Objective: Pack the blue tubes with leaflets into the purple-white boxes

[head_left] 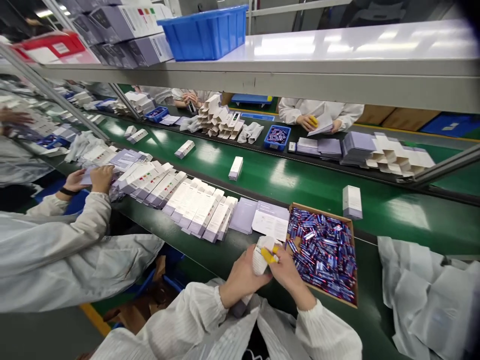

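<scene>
In front of my body, my left hand [242,272] is wrapped round a small white carton [259,260], held tilted with its top towards the conveyor. My right hand [285,270], with yellow finger covers on, has its fingers closed at the carton's upper end; whether they also pinch something small is hidden. Just right of my hands is a shallow cardboard tray [354,260] full of blue and red batteries [322,250]. Beyond my hands lie a printed leaflet [270,220] and a stack of lilac booklets [243,215]. A leaning row of white and lilac cartons [198,205] stretches to the left.
A green conveyor belt [285,175] runs across, carrying single upright and lying cartons [352,201]. Translucent bags [423,295] lie at right. Overhead, a shelf [330,75] holds a blue bin [206,35]. Co-workers' hands [99,177] work at left and across the belt.
</scene>
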A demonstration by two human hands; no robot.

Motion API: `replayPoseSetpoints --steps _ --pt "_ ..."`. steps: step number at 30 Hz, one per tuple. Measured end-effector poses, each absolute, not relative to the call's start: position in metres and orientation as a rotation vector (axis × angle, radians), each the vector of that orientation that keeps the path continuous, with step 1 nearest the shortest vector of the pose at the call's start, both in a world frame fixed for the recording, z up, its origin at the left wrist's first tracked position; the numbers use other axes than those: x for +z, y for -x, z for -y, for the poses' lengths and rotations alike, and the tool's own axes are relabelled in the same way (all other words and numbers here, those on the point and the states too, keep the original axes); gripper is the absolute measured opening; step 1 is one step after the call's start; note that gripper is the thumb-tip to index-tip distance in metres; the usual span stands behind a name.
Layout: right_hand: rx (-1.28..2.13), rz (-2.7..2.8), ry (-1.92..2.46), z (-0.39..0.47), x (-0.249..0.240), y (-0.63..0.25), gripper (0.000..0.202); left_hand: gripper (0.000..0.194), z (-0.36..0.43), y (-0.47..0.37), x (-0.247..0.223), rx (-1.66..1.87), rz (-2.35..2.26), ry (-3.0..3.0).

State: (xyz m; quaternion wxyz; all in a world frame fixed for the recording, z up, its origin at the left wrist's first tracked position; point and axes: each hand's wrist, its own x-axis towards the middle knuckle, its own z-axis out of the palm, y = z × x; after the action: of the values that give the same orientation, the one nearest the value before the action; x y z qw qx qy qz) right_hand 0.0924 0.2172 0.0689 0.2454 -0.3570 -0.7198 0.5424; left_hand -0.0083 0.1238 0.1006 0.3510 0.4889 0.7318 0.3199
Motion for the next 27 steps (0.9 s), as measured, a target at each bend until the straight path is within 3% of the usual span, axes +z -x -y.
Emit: replayPoseSetpoints --steps 5,12,15,18,24,27 --pt "1.369 2.302 0.765 -0.220 0.095 -0.099 0.008 0.064 -0.126 0.010 0.106 0.911 -1.816 -1.233" --pt "0.985 2.277 0.563 -0.220 0.096 -0.094 0.027 0.066 -0.130 0.018 0.104 0.994 -1.761 -1.096" --pt "0.939 2.267 0.774 -0.218 0.089 -0.083 0.033 0.068 -0.129 0.016 0.107 1.024 -1.754 -1.086" --pt "0.823 2.177 1.075 -0.217 0.085 -0.076 0.024 0.065 -0.125 0.014 0.111 1.027 -1.822 -1.041" --pt "0.860 2.537 0.777 -0.217 0.104 -0.079 0.016 0.061 -0.116 0.016 0.106 1.021 -1.898 -1.039" --pt "0.952 2.313 0.766 -0.213 0.107 -0.084 0.010 0.049 -0.115 0.019 0.105 0.987 -1.924 -1.105"
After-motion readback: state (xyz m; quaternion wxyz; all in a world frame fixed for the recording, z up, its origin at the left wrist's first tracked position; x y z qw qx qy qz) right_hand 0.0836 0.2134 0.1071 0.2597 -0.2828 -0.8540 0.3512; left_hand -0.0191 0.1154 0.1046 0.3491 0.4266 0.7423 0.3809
